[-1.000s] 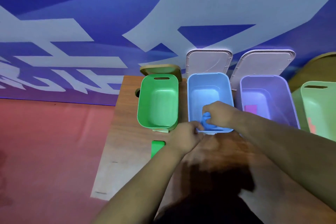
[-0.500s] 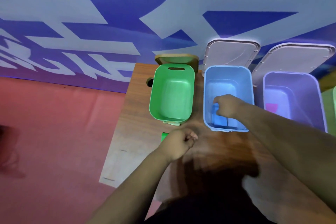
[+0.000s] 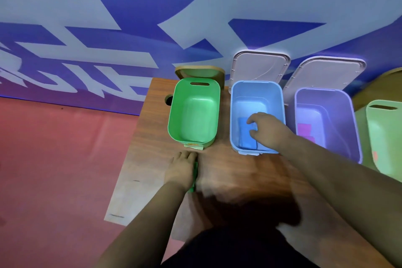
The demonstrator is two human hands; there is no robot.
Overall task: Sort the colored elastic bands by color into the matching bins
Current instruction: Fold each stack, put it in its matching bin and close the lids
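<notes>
Lower centre-left: left hand (image 3: 181, 171) lies flat, fingers straight, on the wooden table (image 3: 150, 137), pressing a green elastic band (image 3: 192, 189); only a thin bright-green sliver shows along its right edge. Above it, green bin (image 3: 177, 119). Centre-right: right hand (image 3: 266, 130) inside the blue bin (image 3: 236, 115), fingers spread and loose, touching a flat blue band (image 3: 244, 137) on the bin floor; further right, purple bin (image 3: 339, 119) holds a pink band (image 3: 304, 129).
</notes>
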